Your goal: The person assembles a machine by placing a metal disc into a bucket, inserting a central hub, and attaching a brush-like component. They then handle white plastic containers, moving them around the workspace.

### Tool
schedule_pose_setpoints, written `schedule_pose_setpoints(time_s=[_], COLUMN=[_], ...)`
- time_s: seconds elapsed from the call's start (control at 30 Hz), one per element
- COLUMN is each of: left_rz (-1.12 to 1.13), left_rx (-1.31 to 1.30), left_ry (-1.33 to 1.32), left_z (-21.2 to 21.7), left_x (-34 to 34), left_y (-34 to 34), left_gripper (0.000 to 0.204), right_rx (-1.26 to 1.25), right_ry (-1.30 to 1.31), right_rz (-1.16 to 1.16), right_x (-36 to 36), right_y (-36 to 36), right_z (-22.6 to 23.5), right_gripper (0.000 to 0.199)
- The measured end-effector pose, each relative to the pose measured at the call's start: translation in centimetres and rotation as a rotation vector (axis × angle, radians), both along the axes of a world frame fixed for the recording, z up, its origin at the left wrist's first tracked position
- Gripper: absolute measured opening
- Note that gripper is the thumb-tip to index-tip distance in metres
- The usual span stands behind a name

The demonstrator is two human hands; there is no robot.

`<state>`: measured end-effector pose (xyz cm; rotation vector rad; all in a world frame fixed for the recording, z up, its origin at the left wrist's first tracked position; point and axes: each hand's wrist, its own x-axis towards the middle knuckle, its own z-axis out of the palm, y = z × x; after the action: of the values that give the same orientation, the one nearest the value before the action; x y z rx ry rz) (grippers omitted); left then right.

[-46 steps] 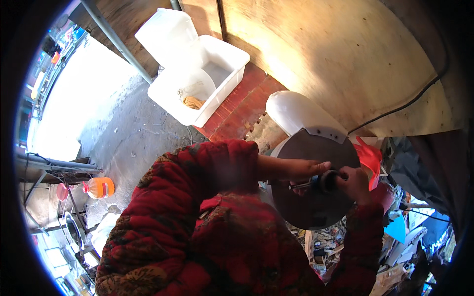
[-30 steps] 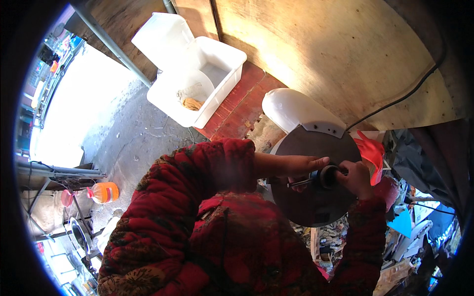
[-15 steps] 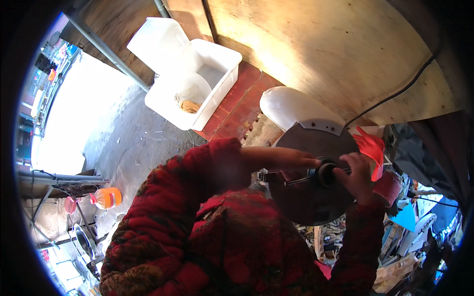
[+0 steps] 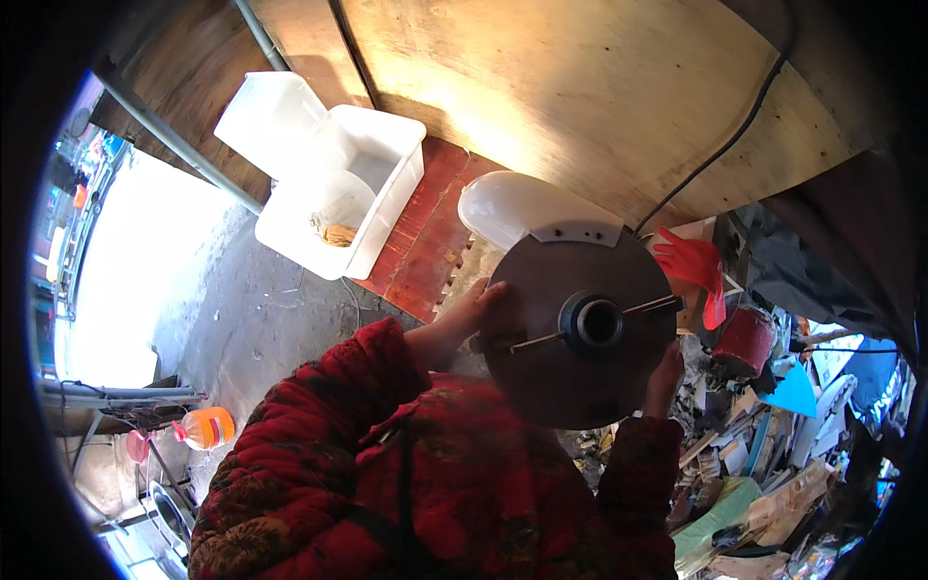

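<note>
In front of me is a dark round disc [image 4: 541, 382] with a black collar [image 4: 593, 323] at its middle and a thin rod [image 4: 536, 343] crossing on each side. My left hand [image 4: 466, 317] grips the disc's left rim, its thumb over the face and the other fingers mostly hidden. On the lower right rim, my right hand [image 4: 663, 382] is closed round the edge, its fingers partly out of sight behind the disc. A whitish rounded cover [image 4: 512, 208] sits at the disc's far side, next to a riveted plate [image 4: 580, 230].
A white plastic bin [image 4: 391, 208] with its lid raised stands on a red board [image 4: 425, 227]. Right of the disc are a red rubber glove [image 4: 694, 266], a red bucket [image 4: 744, 340] and heaped scraps [image 4: 773, 464]. A black cable [image 4: 720, 140] runs along the plywood wall [image 4: 599, 97].
Both hands have left the collar at the disc's middle and now hold its rim on opposite sides. The surroundings have shifted left in the view.
</note>
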<state>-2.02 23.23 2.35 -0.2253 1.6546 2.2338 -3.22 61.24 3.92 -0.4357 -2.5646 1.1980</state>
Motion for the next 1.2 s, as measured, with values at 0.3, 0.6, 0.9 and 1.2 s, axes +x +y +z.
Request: schedule_pose_setpoints(time_s=[0.3, 0.6, 0.9, 1.2], left_rz=[-0.001, 0.047, 0.080, -0.051], left_rx=[-0.039, 0.030, -0.175, 0.328], left_ry=[-0.039, -0.003, 0.228, -0.125], left_z=[1.4, 2.1, -2.1, -15.8], left_x=[0.0, 0.1, -0.1, 6.4], left_y=[0.2, 0.5, -0.5, -2.2], left_gripper=[0.055, 0.053, 0.057, 0.039], right_rx=[-0.109, -0.613, -0.426, -0.362], right_ry=[-0.111, -0.353, -0.264, -0.220], right_rz=[-0.097, -0.163, -0.236, -0.154], right_x=[-0.6, -0.8, -0.6, -1.0], right_y=[0.6, 1.1, 0.0, 0.7], right_z=[-1.7, -1.5, -1.0, -1.9], right_gripper=[0.065, 0.076, 0.078, 0.075])
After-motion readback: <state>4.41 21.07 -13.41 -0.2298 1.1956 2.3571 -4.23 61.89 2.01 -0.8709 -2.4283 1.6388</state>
